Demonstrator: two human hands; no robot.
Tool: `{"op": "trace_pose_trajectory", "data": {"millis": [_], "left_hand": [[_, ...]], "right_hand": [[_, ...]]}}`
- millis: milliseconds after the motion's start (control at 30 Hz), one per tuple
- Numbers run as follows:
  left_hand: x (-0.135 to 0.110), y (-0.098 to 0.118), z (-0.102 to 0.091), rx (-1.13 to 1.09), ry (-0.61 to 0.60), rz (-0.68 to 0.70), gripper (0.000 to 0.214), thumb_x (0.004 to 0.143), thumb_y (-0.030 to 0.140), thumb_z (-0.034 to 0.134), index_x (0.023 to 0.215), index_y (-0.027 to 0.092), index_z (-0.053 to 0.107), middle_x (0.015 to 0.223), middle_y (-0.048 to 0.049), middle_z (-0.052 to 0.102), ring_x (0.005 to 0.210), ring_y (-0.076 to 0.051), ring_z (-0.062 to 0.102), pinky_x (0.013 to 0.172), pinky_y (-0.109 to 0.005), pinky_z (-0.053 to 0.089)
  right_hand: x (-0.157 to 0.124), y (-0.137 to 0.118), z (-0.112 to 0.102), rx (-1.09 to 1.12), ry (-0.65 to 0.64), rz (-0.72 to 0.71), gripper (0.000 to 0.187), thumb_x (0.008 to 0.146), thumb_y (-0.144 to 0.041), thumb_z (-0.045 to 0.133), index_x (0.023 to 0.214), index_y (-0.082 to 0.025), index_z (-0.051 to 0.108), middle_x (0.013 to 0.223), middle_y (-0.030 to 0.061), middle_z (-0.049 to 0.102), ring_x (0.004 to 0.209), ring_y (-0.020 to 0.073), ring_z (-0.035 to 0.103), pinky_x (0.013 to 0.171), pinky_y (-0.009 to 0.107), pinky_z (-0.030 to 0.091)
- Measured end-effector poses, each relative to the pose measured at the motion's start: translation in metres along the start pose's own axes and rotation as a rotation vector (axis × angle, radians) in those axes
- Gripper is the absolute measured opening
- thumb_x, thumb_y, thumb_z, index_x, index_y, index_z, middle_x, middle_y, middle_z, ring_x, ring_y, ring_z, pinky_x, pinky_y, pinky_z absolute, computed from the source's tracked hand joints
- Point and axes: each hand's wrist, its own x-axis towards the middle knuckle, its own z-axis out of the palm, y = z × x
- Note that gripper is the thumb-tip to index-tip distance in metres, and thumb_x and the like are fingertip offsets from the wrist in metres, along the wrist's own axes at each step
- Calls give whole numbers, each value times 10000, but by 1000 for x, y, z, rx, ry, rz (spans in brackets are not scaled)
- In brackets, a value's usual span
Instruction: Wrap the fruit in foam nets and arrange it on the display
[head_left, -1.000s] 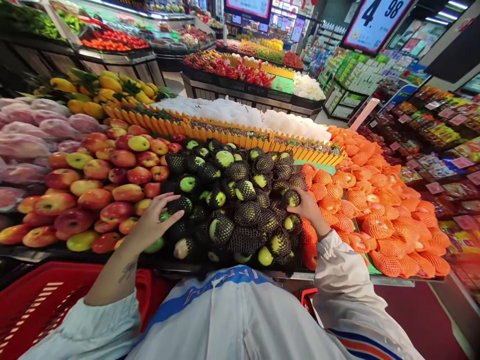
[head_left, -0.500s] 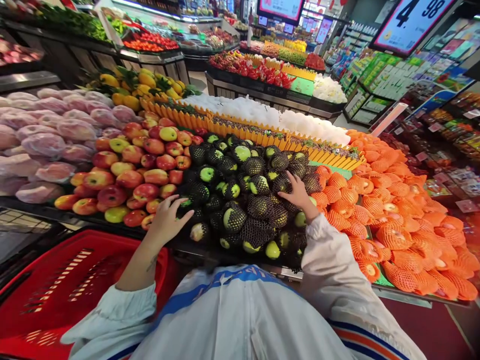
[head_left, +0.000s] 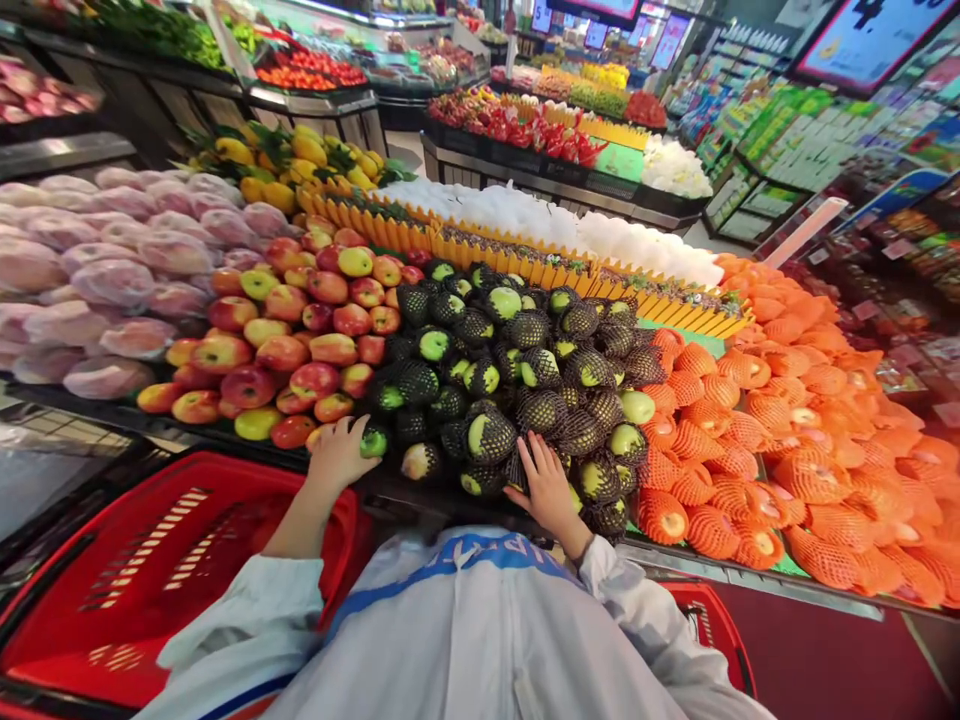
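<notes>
My left hand (head_left: 341, 458) is at the front left corner of the pile, its fingers and thumb around a green apple (head_left: 373, 441) that shows at its fingertips. Part of that apple is hidden by the hand. My right hand (head_left: 547, 490) lies over the front of the pile, fingers stretched out and resting on netted green apples (head_left: 489, 437). Most of these apples sit in black mesh sleeves. A pale, pinkish fruit (head_left: 419, 461) lies between my hands at the front edge.
Red and yellow apples (head_left: 247, 385) adjoin on the left, with wrapped pinkish fruit (head_left: 112, 283) beyond. Fruit in orange foam nets (head_left: 817, 470) fills the right. A yellow picket divider (head_left: 517, 255) runs behind. Below stand a red basket (head_left: 172, 570) and another red basket (head_left: 712, 620).
My right hand has come back toward me, from the pile's right side to its front edge. My left hand has drawn slightly nearer, its fingers closing around a green apple. The view has shifted slightly.
</notes>
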Motion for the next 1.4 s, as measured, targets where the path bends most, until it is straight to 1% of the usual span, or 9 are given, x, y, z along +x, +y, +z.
{"op": "trace_pose_trajectory", "data": {"millis": [233,400,533,667,800,933,1067,1200,1400], "left_hand": [[2,-3,-2,-12,42,46,712,794,461,664,1417,152,510,1437,-237,498,1258,-417,567,1023,-473,489],[1,-1,-11,-44,54,78,628,781,391,698,1341,169,521,1462,-226,473,1287,-424,534,1037,-501,472],[-1,6,-18,47,0,54,640,786,370,677,1351,117,514,1413,-228,475,1220,-422,545,948,-476,516],[0,5,-19,33,30,61,626,795,401,663,1326,108,510,1328,-219,528,1158,-410,575,933,-475,525],[-2,1,-27,-48,193,-13,742,723,522,722,1295,102,507,1249,-219,553,1123,-426,588,982,-501,517],[-9,10,-55,-221,462,-18,715,701,534,731,1273,175,497,1220,-164,555,1184,-412,569,1059,-539,494],[-13,44,-93,-336,654,46,701,711,536,768,1257,196,490,1230,-151,571,1235,-395,547,1097,-551,480],[-7,99,-115,-484,648,209,642,801,491,743,1288,206,436,1308,-131,531,1307,-323,505,1155,-499,443],[29,184,-98,-652,493,470,684,703,389,813,1257,193,464,1287,-135,542,1271,-318,534,1144,-470,443]], "right_hand": [[-9,0,2,-55,110,27,679,976,-569,584,1546,-218,474,1682,169,313,1527,348,295,1174,539,333],[-21,4,-6,-38,186,76,330,979,-312,616,1282,-222,709,1509,157,535,1353,329,454,1103,504,390],[-29,10,-9,24,39,62,482,928,-207,644,1410,-215,628,1358,131,635,1238,317,505,1050,477,456],[-31,15,-13,52,30,2,516,946,-199,610,1461,-214,581,1370,129,636,1239,316,515,1059,495,474],[-37,22,-32,136,218,8,385,1000,-228,545,1371,-208,646,1339,135,654,1210,285,567,1011,470,511],[-50,38,-71,229,574,271,313,1017,-252,539,1295,-212,679,1139,112,676,1039,234,624,891,407,536],[-64,60,-103,250,867,530,185,988,-301,599,1002,-169,727,954,81,657,897,212,621,820,375,510],[-67,68,-112,250,962,590,181,951,-308,636,975,-151,723,933,91,666,891,221,626,826,388,507],[-67,58,-108,255,908,559,219,937,-270,620,1078,-160,745,979,95,691,916,220,652,852,406,535]]}}
